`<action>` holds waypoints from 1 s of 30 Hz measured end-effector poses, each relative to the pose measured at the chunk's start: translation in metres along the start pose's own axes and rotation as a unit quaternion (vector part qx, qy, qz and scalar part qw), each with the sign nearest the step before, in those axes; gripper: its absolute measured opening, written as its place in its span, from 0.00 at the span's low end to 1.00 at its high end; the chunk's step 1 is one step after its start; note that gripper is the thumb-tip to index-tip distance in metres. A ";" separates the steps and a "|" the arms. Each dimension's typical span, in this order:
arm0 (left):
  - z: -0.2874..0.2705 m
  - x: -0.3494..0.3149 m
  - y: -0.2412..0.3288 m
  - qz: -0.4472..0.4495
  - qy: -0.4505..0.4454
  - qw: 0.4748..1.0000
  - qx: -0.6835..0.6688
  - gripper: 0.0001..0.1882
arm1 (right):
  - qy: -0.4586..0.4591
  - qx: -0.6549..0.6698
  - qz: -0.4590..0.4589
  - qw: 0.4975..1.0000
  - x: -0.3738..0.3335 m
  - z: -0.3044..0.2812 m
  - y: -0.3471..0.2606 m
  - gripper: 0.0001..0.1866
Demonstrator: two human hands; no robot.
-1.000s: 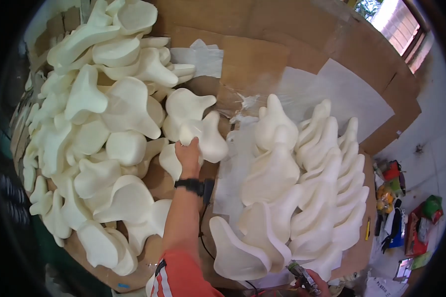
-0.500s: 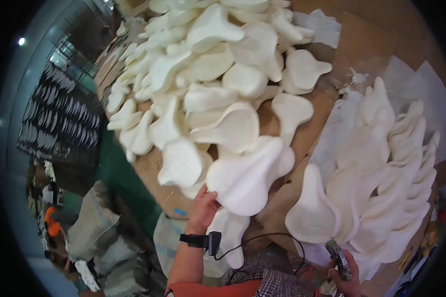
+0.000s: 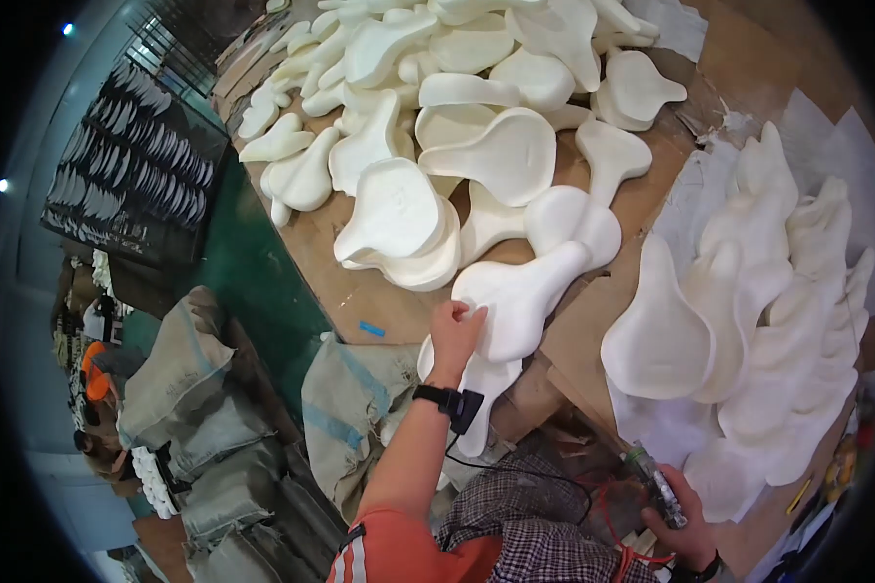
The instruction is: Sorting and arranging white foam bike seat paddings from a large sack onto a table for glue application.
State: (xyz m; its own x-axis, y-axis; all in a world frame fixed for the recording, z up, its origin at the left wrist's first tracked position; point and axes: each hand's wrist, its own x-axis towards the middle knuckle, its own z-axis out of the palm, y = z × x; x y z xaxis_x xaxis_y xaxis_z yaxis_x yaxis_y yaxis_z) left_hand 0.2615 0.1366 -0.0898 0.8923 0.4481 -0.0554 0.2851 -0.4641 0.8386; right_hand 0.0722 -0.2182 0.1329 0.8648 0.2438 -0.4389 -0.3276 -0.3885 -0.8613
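Observation:
My left hand (image 3: 457, 340) is at the near left edge of a white foam bicycle-saddle shape (image 3: 520, 301), its fingers bent and slightly apart, no longer wrapped round the edge. That saddle shape rests with its narrow nose pointing far right, against other saddle shapes. Under my left wrist another white saddle shape (image 3: 481, 389) hangs nose down at the table's near edge. At the lower right, my right hand (image 3: 685, 520) is closed round a dark, roughly cylindrical handheld tool (image 3: 654, 484) with a greenish end. A red cord or hose runs beside it.
A loose heap of cream saddle shapes (image 3: 486, 155) covers the cardboard-topped table (image 3: 306, 262). Overlapping rows of white ones (image 3: 656, 330) lie on paper at right. Stuffed sacks (image 3: 228, 500) stand lower left, and a dark rack (image 3: 131, 165) of curved pieces stands beyond the green floor.
The saddle shape at my left hand has gone down onto the pile, and my left fingers have loosened from its edge. My right hand still holds the tool. The view has shifted.

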 end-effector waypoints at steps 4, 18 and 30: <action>0.017 0.023 -0.015 -0.096 0.014 0.994 -0.051 0.18 | -0.003 -0.022 0.016 1.000 -0.018 0.007 0.015 0.33; 0.015 0.045 -0.034 0.038 0.060 0.994 0.086 0.10 | 0.026 -0.095 -0.054 0.994 -0.047 0.024 0.022 0.33; -0.124 -0.042 -0.056 -0.159 0.024 0.817 -0.553 0.10 | 0.027 0.000 0.009 1.000 -0.057 0.024 0.032 0.32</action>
State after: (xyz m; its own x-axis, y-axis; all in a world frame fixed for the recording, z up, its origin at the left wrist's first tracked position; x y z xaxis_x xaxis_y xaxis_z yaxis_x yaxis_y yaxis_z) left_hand 0.1644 0.2381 -0.0672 0.8118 0.4538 -0.3675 -0.0148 0.6451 0.7639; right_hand 0.0031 -0.2228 0.1240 0.8777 0.1887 -0.4405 -0.3436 -0.3930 -0.8529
